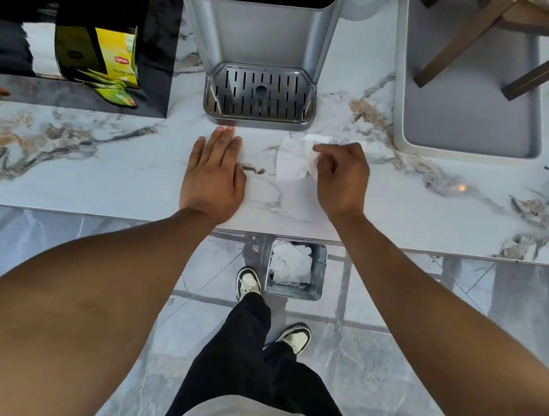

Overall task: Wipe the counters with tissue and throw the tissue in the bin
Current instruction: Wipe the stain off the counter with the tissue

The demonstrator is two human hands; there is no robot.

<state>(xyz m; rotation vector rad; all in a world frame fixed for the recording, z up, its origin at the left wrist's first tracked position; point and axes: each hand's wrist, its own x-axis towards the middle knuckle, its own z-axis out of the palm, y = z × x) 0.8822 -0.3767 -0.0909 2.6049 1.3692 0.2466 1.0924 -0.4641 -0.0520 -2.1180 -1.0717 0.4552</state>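
Note:
A white tissue (292,158) lies on the marble counter (107,170), in front of the water dispenser. My right hand (342,176) pinches the tissue's right edge between thumb and fingers. My left hand (214,171) rests flat on the counter to the left of the tissue, fingers extended, holding nothing. Below the counter edge, on the floor, stands a small grey bin (319,269) with crumpled white tissues inside.
A silver water dispenser (262,41) with a slotted drip tray (260,94) stands at the back. A black rack with yellow tea boxes (114,57) is at the left. A grey tray (468,117) sits at the right. My feet stand beside the bin.

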